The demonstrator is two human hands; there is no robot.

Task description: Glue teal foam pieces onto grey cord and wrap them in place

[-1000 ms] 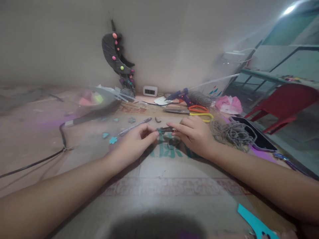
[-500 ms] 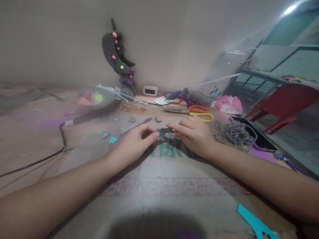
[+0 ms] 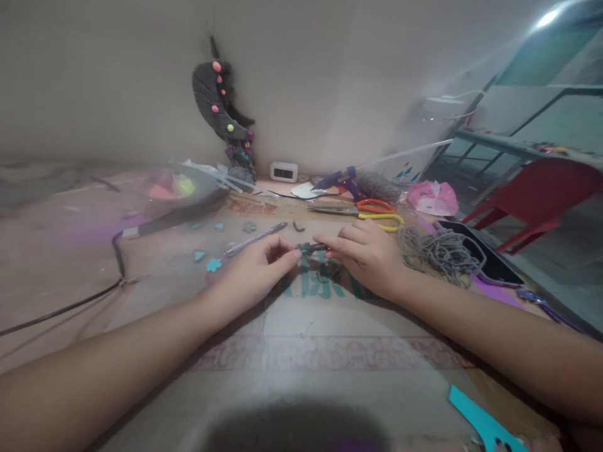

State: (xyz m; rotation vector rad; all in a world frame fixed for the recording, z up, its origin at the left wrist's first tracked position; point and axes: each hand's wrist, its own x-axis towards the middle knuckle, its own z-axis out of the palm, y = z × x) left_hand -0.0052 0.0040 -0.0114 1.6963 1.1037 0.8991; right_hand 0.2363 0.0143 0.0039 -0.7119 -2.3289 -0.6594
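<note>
My left hand (image 3: 271,260) pinches a small grey and teal piece (image 3: 304,249) between thumb and forefinger. Close beside it, my right hand (image 3: 360,254) has its fingers bent together on a strand of dark grey yarn (image 3: 321,247), partly hidden by the fingertips. A loose loop of the yarn lies below the right fingers on the cardboard. Left of my left hand are a teal foam flower (image 3: 213,264), a teal heart (image 3: 199,255) and a purple pen (image 3: 257,238). A grey flower (image 3: 249,226) and a small grey curved piece (image 3: 298,226) lie beyond.
Scissors (image 3: 381,218) with orange and yellow handles lie behind the right hand, near a blue glue gun (image 3: 343,181). At the right are tangled grey yarn (image 3: 440,254) and a phone (image 3: 504,258). A teal foam sheet (image 3: 485,417) sits at the front right.
The small piece between my fingertips has turned and now shows some teal. Both hands stay in nearly the same place.
</note>
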